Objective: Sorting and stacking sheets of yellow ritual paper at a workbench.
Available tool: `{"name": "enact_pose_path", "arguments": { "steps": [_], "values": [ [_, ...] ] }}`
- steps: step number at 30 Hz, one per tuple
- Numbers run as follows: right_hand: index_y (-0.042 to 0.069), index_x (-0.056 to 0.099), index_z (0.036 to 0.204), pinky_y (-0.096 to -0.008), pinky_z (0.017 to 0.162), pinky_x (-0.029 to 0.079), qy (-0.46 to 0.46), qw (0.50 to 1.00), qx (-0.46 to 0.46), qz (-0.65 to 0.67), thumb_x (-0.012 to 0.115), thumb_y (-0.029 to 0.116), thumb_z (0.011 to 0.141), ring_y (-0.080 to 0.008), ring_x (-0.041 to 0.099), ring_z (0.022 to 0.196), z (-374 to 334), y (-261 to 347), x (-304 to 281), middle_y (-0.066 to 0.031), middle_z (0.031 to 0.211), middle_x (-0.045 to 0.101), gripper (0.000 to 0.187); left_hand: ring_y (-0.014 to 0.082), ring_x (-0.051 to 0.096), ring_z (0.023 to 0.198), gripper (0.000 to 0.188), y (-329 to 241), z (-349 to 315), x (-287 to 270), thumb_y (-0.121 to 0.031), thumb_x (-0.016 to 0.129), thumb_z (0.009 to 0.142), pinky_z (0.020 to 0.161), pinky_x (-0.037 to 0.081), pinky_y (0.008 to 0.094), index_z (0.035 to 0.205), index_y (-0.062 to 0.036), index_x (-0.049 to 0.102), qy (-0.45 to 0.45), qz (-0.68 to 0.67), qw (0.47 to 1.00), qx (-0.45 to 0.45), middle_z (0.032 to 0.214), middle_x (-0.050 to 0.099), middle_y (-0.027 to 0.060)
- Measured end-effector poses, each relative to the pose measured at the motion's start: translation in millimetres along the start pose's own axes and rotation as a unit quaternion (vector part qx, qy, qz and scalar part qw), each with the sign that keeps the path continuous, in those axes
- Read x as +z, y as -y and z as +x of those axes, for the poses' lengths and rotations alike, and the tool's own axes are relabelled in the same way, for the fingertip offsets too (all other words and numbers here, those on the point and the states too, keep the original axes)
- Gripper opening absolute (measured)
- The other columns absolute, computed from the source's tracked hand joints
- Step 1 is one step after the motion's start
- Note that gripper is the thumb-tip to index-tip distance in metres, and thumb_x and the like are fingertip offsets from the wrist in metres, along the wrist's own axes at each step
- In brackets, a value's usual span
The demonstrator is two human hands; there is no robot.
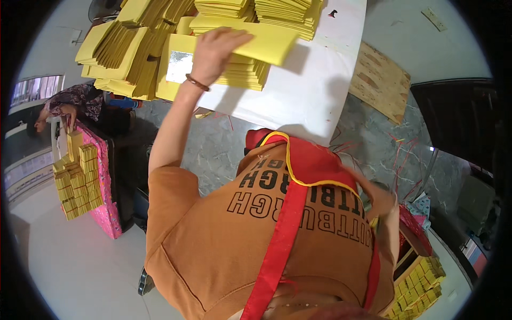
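My left hand (212, 53), with a brown bracelet at its wrist, is closed on the edge of a flat yellow paper sheaf (269, 42). The sheaf is tilted and reaches out to the right over the white table (304, 98), casting a shadow there. Just below it lies a yellow paper stack (246, 74). Beside my wrist, a silvery rectangle (180, 66) sits on yellow paper. My right hand (380, 196) is low at my right side, next to the red apron (320, 162). Motion smears its fingers, and whatever it may hold cannot be made out.
More yellow paper stacks (117, 45) crowd the table's far left. A small black object (333, 13) lies farther right. On the left, another person (80, 104) is beside a pink-covered table (106, 202) with yellow bundles (80, 181). More yellow bundles (418, 288) stand lower right. A wooden board (378, 80) lies beyond the table.
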State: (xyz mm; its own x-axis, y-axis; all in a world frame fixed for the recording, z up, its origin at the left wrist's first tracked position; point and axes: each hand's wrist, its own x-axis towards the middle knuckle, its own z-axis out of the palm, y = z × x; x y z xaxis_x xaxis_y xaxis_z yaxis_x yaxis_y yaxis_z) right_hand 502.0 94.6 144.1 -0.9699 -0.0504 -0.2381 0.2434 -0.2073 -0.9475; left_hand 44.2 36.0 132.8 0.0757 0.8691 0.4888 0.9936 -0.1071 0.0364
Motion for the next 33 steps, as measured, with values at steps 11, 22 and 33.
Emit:
{"name": "enact_pose_path", "arguments": {
  "steps": [11,22,33],
  "values": [
    [0.010,0.014,0.138,-0.0476,0.104,0.010,-0.150,0.959,-0.235,0.051,0.076,0.042,0.060,-0.0313,0.009,0.132,-87,-39,80,-0.0186,0.143,0.005,0.105,0.0239,0.046,0.106,0.053,54,-61,39,0.002,0.054,0.073,0.090,0.032,0.0386,0.119,-0.0249,0.049,0.160,-0.115,0.972,-0.127,0.117,0.053,-0.0002],
    [0.011,0.013,0.138,-0.0476,0.104,0.010,-0.102,0.963,-0.197,0.151,0.073,0.038,0.065,-0.0345,0.006,0.131,-36,-21,67,-0.0210,0.142,0.002,0.098,0.0237,0.045,0.109,0.047,49,-66,35,-0.004,0.052,0.078,0.091,0.031,0.0389,0.120,-0.0249,0.048,0.182,-0.070,0.975,-0.107,0.121,0.050,0.0007],
    [0.000,0.014,0.136,-0.0418,0.105,0.012,-0.045,0.976,-0.174,0.122,0.052,0.023,0.086,-0.0327,0.008,0.131,24,7,39,-0.0226,0.141,0.007,0.066,0.0245,0.043,0.111,0.048,41,-68,37,-0.005,0.051,0.076,0.092,0.030,0.0400,0.121,-0.0242,0.047,0.170,-0.089,0.972,-0.136,0.123,0.048,0.0011]
  ]
}}
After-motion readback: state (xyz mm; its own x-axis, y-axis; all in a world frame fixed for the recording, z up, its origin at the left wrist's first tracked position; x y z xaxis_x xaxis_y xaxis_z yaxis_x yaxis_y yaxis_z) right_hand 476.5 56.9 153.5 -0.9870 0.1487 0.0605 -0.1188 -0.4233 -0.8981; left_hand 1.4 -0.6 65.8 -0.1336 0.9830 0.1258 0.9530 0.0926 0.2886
